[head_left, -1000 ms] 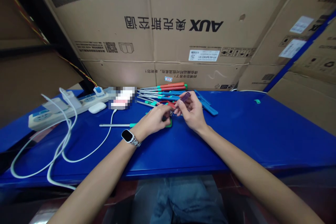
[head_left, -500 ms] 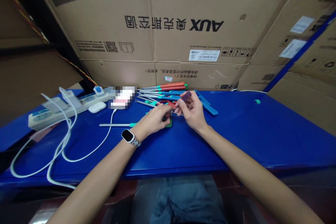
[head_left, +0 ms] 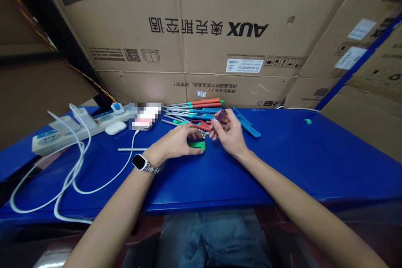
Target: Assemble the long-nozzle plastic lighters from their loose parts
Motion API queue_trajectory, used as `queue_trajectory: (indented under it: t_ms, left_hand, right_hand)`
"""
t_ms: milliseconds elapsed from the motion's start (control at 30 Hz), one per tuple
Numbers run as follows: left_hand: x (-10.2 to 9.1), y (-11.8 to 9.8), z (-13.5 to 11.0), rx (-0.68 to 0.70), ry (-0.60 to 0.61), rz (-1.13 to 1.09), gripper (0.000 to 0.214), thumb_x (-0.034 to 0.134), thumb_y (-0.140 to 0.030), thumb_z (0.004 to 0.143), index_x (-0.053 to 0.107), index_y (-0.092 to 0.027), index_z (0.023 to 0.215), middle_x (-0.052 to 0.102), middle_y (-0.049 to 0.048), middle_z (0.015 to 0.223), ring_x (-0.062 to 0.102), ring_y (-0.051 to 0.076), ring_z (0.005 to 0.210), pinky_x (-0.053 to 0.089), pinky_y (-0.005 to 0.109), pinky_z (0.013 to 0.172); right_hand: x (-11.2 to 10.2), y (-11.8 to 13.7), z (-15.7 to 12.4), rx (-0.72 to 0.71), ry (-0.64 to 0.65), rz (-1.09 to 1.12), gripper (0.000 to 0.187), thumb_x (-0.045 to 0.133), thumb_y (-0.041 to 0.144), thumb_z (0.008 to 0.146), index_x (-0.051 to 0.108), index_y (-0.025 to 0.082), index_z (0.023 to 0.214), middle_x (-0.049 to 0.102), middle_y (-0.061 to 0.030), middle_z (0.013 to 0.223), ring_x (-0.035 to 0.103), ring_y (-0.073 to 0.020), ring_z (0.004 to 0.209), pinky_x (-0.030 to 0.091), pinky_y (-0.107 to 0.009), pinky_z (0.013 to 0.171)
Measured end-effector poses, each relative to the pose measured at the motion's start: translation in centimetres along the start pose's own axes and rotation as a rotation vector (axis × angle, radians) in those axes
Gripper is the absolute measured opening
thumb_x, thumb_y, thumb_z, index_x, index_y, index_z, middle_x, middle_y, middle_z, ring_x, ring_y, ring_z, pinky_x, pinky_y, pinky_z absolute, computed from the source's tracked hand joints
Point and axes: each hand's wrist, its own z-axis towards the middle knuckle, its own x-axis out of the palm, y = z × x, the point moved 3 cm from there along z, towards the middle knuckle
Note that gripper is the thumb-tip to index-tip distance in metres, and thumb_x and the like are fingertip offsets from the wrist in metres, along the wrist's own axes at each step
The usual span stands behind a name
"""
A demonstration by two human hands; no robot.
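My right hand (head_left: 230, 132) is closed round a small purple see-through handle (head_left: 221, 115), which looks like a screwdriver; its thin lower end slants down toward my left fingers. My left hand (head_left: 177, 140) has thumb and fingers apart around the green handle of a long-nosed lighter (head_left: 197, 145). The thumb lies along the near side of that handle, and the metal tube points left. Just behind the fingers lies a red-handled lighter (head_left: 201, 124). Small metal parts (head_left: 205, 135) show between the hands, too small to make out.
More long lighters lie behind, with orange handles (head_left: 205, 102) and blue handles (head_left: 202, 113). Blue plastic pieces (head_left: 248, 123) rest right of them. On the left are a power strip (head_left: 84, 127), white cables (head_left: 82, 163), a white case (head_left: 115, 128) and a blurred phone (head_left: 147, 116). A cardboard box (head_left: 201, 50) stands behind.
My left hand has shifted left and opened, baring more of the green handle and the red lighter. The right hand keeps hold of the purple handle, almost unmoved.
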Motion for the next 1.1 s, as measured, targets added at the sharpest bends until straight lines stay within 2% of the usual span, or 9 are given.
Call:
queue_trajectory:
  t_ms: [67, 300, 600, 800, 867, 967, 1033, 1100]
  left_hand:
    - [0.0, 0.2, 0.0, -0.009, 0.029, 0.008, 0.032, 0.075, -0.046, 0.073, 0.072, -0.020, 0.090, 0.067, 0.0044, 0.090, 0.061, 0.021, 0.082, 0.048, 0.032, 0.075]
    - [0.2, 0.0, 0.2, -0.002, 0.033, 0.004, 0.022, 0.076, -0.040, 0.074, 0.073, -0.020, 0.082, 0.070, 0.0045, 0.082, 0.063, 0.020, 0.076, 0.048, 0.030, 0.068]
    - [0.5, 0.2, 0.1, 0.025, 0.045, 0.002, 0.020, 0.073, -0.037, 0.076, 0.073, -0.019, 0.084, 0.071, 0.0043, 0.084, 0.063, 0.019, 0.076, 0.048, 0.029, 0.069]
    - [0.1, -0.4, -0.1, -0.005, 0.037, 0.000, 0.019, 0.073, -0.036, 0.075, 0.073, -0.019, 0.085, 0.069, 0.0041, 0.086, 0.061, 0.020, 0.078, 0.047, 0.031, 0.070]
    - [-0.4, -0.9, -0.1, 0.024, -0.052, -0.038, 0.019, 0.070, -0.033, 0.076, 0.072, -0.019, 0.089, 0.067, 0.0049, 0.090, 0.061, 0.021, 0.081, 0.048, 0.032, 0.072]
    - [-1.3, -1.7, 0.2, 0.083, -0.309, -0.178, 0.019, 0.061, -0.028, 0.083, 0.066, -0.017, 0.098, 0.066, 0.0066, 0.098, 0.061, 0.020, 0.087, 0.048, 0.032, 0.076]
    - [-1.6, -2.0, 0.5, 0.065, -0.472, -0.298, 0.020, 0.058, -0.030, 0.087, 0.063, -0.016, 0.100, 0.067, 0.0066, 0.099, 0.062, 0.018, 0.086, 0.048, 0.030, 0.075]
    - [-1.4, -2.1, 0.9, 0.022, -0.563, -0.416, 0.021, 0.062, -0.036, 0.087, 0.063, -0.017, 0.097, 0.067, 0.0056, 0.094, 0.062, 0.016, 0.082, 0.048, 0.027, 0.070]
  right_hand:
    - [0.1, -0.1, 0.0, 0.010, 0.009, -0.003, 0.026, 0.061, 0.044, 0.090, 0.046, 0.024, 0.098, 0.061, 0.0053, 0.071, 0.061, -0.0101, 0.049, 0.050, -0.022, 0.043]
    - [0.3, -0.2, -0.1, 0.030, 0.024, -0.027, 0.031, 0.061, 0.050, 0.089, 0.044, 0.025, 0.097, 0.061, 0.0048, 0.071, 0.061, -0.0101, 0.050, 0.050, -0.022, 0.043]
    - [0.6, -0.3, -0.3, 0.051, 0.084, -0.058, 0.029, 0.061, 0.049, 0.089, 0.046, 0.025, 0.095, 0.061, 0.0031, 0.073, 0.061, -0.0123, 0.051, 0.050, -0.025, 0.044]
    - [0.8, -0.3, -0.3, 0.054, 0.150, -0.098, 0.027, 0.061, 0.048, 0.089, 0.048, 0.025, 0.092, 0.061, 0.0019, 0.074, 0.062, -0.0136, 0.053, 0.051, -0.026, 0.046]
    - [0.9, -0.3, -0.2, 0.063, 0.169, -0.097, 0.027, 0.062, 0.048, 0.089, 0.048, 0.025, 0.091, 0.061, 0.0015, 0.075, 0.062, -0.0136, 0.053, 0.050, -0.026, 0.044]
    - [1.2, -0.3, 0.1, 0.075, 0.183, -0.104, 0.026, 0.062, 0.047, 0.089, 0.047, 0.025, 0.090, 0.060, 0.0025, 0.073, 0.060, -0.0128, 0.051, 0.048, -0.025, 0.042]
    - [1.4, -0.3, 0.3, 0.076, 0.192, -0.126, 0.026, 0.061, 0.047, 0.089, 0.046, 0.025, 0.089, 0.058, 0.0041, 0.070, 0.060, -0.0123, 0.049, 0.047, -0.024, 0.042]
    - [1.5, -0.3, 0.5, 0.073, 0.194, -0.145, 0.027, 0.061, 0.047, 0.089, 0.045, 0.025, 0.087, 0.055, 0.0055, 0.066, 0.059, -0.0122, 0.047, 0.046, -0.023, 0.041]
